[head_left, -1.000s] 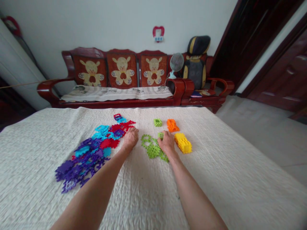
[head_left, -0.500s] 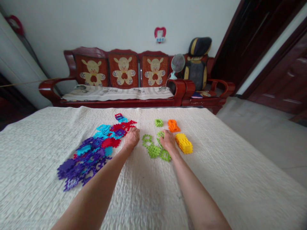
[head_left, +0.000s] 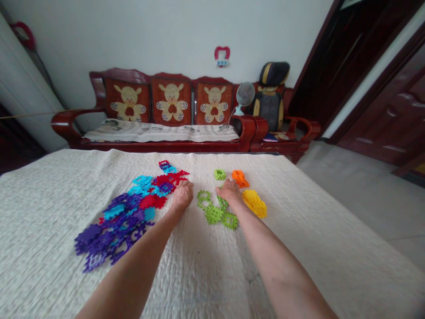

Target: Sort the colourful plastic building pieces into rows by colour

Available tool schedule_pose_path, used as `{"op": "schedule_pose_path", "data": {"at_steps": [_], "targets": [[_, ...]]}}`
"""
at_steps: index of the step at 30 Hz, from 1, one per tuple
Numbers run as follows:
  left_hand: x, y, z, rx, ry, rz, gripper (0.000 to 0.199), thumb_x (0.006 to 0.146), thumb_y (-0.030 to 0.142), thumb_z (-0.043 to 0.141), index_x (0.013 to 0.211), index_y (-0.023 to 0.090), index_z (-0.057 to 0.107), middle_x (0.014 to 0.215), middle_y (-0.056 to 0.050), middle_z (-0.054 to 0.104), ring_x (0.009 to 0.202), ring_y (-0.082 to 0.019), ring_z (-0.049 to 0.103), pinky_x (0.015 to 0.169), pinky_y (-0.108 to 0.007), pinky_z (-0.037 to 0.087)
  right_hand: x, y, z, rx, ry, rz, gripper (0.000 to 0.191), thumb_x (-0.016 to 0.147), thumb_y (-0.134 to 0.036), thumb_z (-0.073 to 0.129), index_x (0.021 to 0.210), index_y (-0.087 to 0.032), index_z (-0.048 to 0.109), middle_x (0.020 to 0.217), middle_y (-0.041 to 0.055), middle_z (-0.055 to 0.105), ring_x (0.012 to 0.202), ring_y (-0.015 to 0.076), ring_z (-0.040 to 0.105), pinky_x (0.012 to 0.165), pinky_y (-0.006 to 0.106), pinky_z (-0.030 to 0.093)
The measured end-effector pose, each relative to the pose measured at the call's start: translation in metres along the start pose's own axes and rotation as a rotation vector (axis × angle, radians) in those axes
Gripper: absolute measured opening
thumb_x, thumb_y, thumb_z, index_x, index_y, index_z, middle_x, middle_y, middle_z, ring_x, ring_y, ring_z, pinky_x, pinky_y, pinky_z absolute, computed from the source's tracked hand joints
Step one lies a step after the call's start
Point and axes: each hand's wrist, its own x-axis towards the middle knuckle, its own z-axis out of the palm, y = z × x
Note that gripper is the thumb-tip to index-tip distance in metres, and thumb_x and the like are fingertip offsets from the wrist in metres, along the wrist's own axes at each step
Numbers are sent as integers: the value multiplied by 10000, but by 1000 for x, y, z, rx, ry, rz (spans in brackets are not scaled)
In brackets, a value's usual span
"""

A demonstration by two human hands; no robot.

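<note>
Interlocking plastic tiles lie on a cream quilted cloth [head_left: 199,274]. My left hand [head_left: 183,194] rests just right of a red tile [head_left: 166,179], its fingers curled; anything inside is hidden. My right hand [head_left: 229,191] is over loose green tiles [head_left: 214,213], thumb and fingers apart. A green tile [head_left: 222,202] shows partly under its thumb side. Beyond the fingers sits a small green stack [head_left: 219,174]. An orange stack [head_left: 239,178] and a longer yellow stack [head_left: 254,203] lie right of this hand.
Purple tiles [head_left: 96,239] mixed with light blue tiles [head_left: 141,184] spread in a heap on the left. Past the table's far edge stand a wooden sofa [head_left: 245,133] with bear cushions [head_left: 171,101] and a small fan [head_left: 245,95].
My right hand has shifted slightly over the green tiles, and its fingers look more spread. My left hand stays beside the red tiles. The view has tilted up a little.
</note>
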Motion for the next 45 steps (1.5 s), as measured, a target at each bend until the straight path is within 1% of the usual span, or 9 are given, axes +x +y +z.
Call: {"op": "schedule_pose_path", "data": {"at_steps": [4,11,21,28,30,35,41,43,45], "targets": [[-1,1,-2,0,-2,8,271,943,173,403,950,181,674,1052,-94,640,1095,-230,527,944,-323,422,3,5,3,88,93,-154,433,629,-228,699,1048,-167,607,1054,192,607,1057,359,577,904,477,467],[0,0,0,3,6,12,270,934,152,402,959,173,671,1045,-102,641,1094,-241,528,941,-334,430,3,-1,1,212,308,-373,566,704,-206,579,1261,-169,483,1168,131,524,1140,275,468,1023,448,404],[1,-2,2,-26,7,18,265,930,153,407,965,182,668,1034,-101,641,1072,-239,540,934,-330,433,18,2,17,151,283,-449,604,706,-146,584,1300,-154,480,1225,156,488,1181,284,436,1050,445,389],[2,-3,3,-29,12,23,261,933,152,410,953,172,669,1037,-110,637,1081,-246,533,947,-348,433,4,1,3,207,320,-491,535,750,-228,601,1269,-137,511,1241,165,529,1203,286,456,1052,446,390],[2,-3,3,-29,9,13,266,936,160,409,955,174,673,1042,-105,636,1079,-237,532,944,-341,435,-7,0,-2,235,258,-523,435,783,-220,566,1212,-152,558,1180,143,590,1151,262,513,1022,414,418],[2,-4,6,-34,13,10,269,936,164,414,984,178,677,1050,-87,634,1092,-210,527,972,-309,419,-38,-6,-6,164,-41,-558,233,827,-259,583,1037,-191,659,1042,87,693,1029,224,610,960,359,447],[2,-5,7,6,29,14,277,930,163,414,995,184,683,1047,-80,641,1081,-208,532,947,-298,428,-57,-19,-8,-35,-108,-480,496,779,-505,686,1145,-173,649,1146,133,653,1090,283,575,961,422,417],[1,-5,5,3,38,14,280,930,163,412,995,187,683,1051,-79,644,1078,-206,534,941,-295,432,-58,-21,-10,-35,-148,-531,518,770,-467,700,1196,-181,628,1188,122,636,1114,278,562,971,423,408],[1,-3,3,-4,37,10,281,931,165,411,994,186,684,1051,-81,646,1076,-205,537,939,-293,435,-57,-21,-10,-16,-211,-603,417,798,-373,675,1174,-198,642,1184,96,644,1111,254,566,978,401,404]]}}
